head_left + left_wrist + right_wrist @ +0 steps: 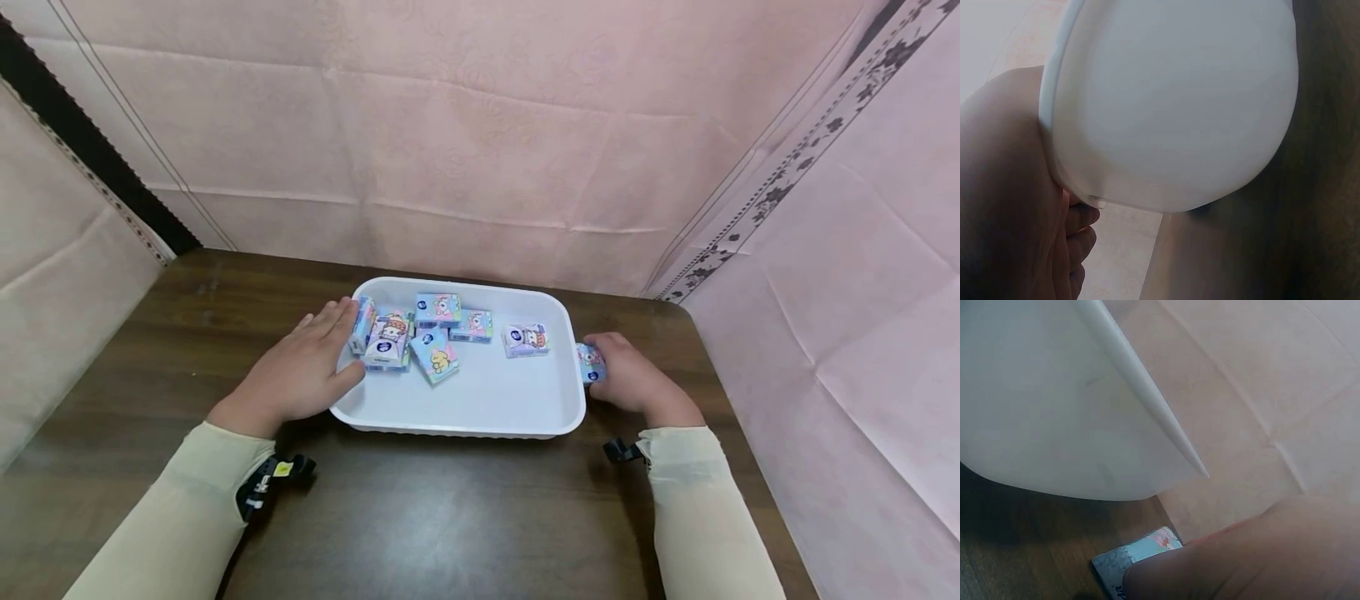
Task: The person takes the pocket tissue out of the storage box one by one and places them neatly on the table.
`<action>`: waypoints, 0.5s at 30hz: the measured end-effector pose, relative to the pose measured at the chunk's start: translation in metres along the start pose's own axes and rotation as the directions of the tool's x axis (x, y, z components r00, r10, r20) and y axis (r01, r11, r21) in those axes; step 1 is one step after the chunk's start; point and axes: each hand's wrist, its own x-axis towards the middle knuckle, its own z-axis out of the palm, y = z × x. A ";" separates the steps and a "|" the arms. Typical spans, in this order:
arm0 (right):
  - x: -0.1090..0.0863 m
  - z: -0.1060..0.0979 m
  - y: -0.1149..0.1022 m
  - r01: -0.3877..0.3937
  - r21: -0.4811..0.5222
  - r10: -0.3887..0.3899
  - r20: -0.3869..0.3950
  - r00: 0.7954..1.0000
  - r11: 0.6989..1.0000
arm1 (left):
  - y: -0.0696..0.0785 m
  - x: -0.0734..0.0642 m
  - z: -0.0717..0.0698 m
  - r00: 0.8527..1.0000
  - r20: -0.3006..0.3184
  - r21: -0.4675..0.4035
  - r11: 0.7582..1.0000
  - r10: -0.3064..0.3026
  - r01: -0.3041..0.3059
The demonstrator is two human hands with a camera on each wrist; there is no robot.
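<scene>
A white plastic tray (480, 400) holds several small cartoon-printed boxes, mostly grouped in its left half. My left hand (307, 367) rests against the tray's left rim with the fingers straight, the thumb reaching over the rim. In the left wrist view the hand (1010, 181) lies along the tray's wall (1172, 112). Just outside the tray's right end, my right hand (637, 379) grips a small blue-and-pink box (591, 363) between thumb and fingers. The right wrist view shows this box (1138, 553) low beside the tray (1054, 425), partly hidden by the hand.
Inside the tray, a purple box (526, 340) lies apart on the right, and a blue box with a yellow figure (434, 356) lies tilted near the middle. The brown wooden table (420, 508) ends at pale cloth walls (480, 150) behind and on both sides.
</scene>
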 end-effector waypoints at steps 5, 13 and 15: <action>-0.001 0.000 0.000 0.005 -0.004 -0.005 0.000 1.000 1.000 | 0.000 0.000 0.000 1.000 0.003 0.000 1.000 0.000 0.000; -0.005 -0.002 0.000 -0.003 -0.004 0.003 0.022 1.000 1.000 | -0.001 0.001 0.001 1.000 0.000 -0.003 1.000 0.000 0.000; -0.007 -0.005 -0.001 0.000 0.004 0.000 0.017 1.000 1.000 | -0.002 0.001 0.002 1.000 -0.002 -0.003 1.000 0.002 -0.002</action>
